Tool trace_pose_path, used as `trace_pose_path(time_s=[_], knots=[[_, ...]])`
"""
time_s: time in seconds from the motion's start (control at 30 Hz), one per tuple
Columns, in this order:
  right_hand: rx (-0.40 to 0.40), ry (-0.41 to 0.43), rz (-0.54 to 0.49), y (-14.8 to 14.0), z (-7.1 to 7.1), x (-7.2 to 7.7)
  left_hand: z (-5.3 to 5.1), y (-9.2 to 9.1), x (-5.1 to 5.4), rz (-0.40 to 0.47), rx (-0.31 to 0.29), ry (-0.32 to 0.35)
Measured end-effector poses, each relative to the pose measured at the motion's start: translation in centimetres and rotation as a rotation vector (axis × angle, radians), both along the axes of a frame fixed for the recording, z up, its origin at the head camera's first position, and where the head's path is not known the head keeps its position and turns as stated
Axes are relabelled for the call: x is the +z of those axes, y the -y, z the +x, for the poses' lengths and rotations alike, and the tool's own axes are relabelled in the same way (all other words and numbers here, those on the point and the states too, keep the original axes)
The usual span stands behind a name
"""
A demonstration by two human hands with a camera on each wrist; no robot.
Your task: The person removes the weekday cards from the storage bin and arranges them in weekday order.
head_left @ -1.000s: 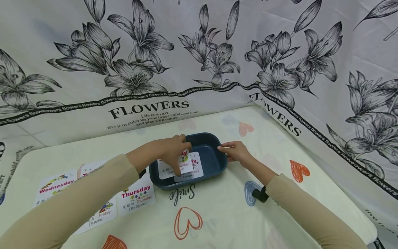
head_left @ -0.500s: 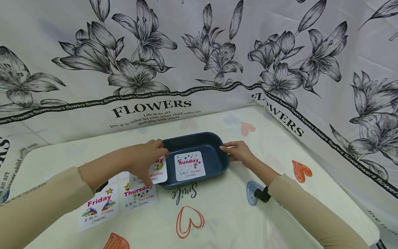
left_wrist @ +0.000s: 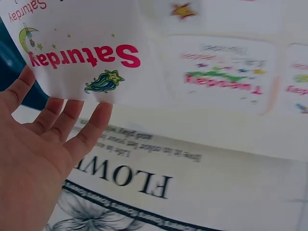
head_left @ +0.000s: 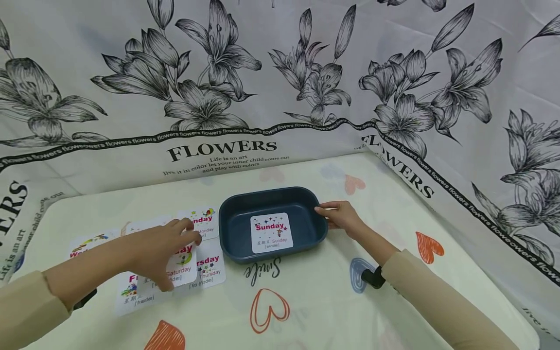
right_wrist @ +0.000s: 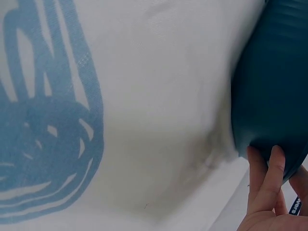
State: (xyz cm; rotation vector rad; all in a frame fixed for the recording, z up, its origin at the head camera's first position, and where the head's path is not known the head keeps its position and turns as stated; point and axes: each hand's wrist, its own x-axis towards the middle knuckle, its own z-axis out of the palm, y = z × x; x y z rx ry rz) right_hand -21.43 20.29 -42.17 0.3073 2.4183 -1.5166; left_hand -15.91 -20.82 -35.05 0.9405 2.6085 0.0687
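My left hand (head_left: pixel 153 250) grips a white Saturday card (head_left: pixel 183 273) by its edges, thumb at the near side and fingertips at the far side. The Saturday card hangs above Friday (head_left: pixel 129 297) and Thursday (head_left: pixel 214 265) cards, covering part of them. In the left wrist view the fingertips meet the edge of the Saturday card (left_wrist: pixel 86 43). To the right, my right hand (head_left: pixel 339 217) pinches the end of a dark blue oblong tray (head_left: pixel 232 209), thumb on the rim and fingers at the outer wall. Inside the tray lies a Sunday card (head_left: pixel 271 234).
A Monday card (head_left: pixel 203 222) and a Wednesday card (head_left: pixel 83 243) lie partly hidden near my left arm. The left wrist view shows a Tuesday card (left_wrist: pixel 221 72). A flower-printed cloth (head_left: pixel 284 87) stands behind the heart-patterned table cover (head_left: pixel 323 296).
My left hand has lifted the Saturday card out of the tray and carried it left over the other cards. The Sunday card stays uncovered in the tray; my right hand keeps its hold.
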Motion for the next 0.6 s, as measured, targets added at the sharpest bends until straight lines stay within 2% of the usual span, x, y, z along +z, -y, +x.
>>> trace_pose_path(time_s=[0.37, 0.6], knots=[[0.022, -0.002, 0.0, 0.1, 0.1, -0.1, 3.3, 7.1, -2.9, 0.061, 0.044, -0.053], [0.029, -0.004, 0.001, -0.1, 0.1, 0.0, 4.3, 11.0, -4.0, 0.017, 0.073, -0.117]])
